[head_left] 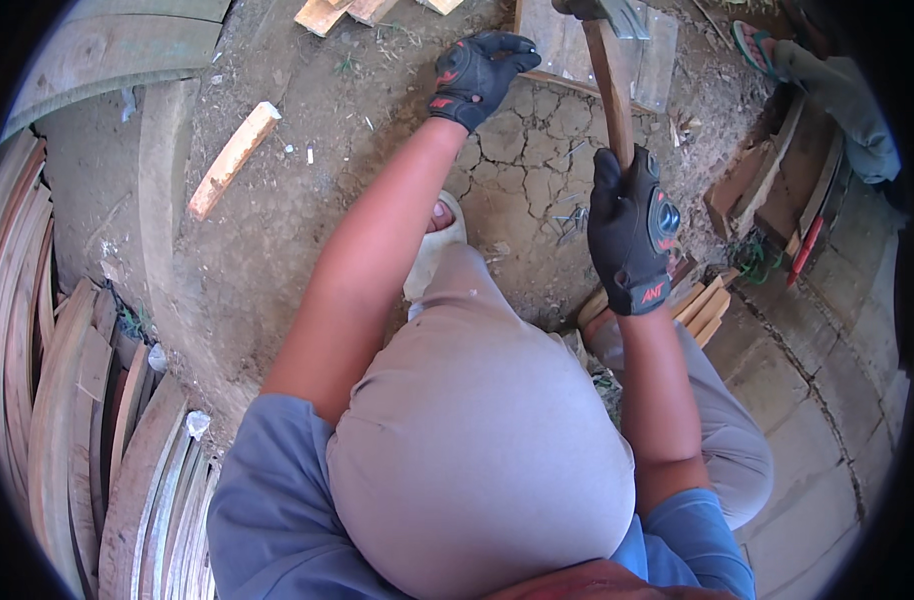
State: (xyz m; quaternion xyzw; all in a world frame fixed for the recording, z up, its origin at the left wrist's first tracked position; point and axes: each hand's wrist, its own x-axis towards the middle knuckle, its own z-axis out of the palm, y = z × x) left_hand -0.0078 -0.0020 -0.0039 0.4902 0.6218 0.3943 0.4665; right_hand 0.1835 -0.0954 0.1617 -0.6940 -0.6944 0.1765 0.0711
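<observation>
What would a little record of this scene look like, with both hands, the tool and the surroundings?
Left hand: black-gloved, fingertips by the wooden panel; whether they pinch anything is too small to tell
Right hand: black-gloved, closed around the hammer by its wooden handle
Hammer: head up at the picture's top edge, overlapping the panel in view
Ground: cracked bare earth, with thin nails scattered on it
Left side: loose wood piece; stacked planks
Upper right: another person's leg
</observation>
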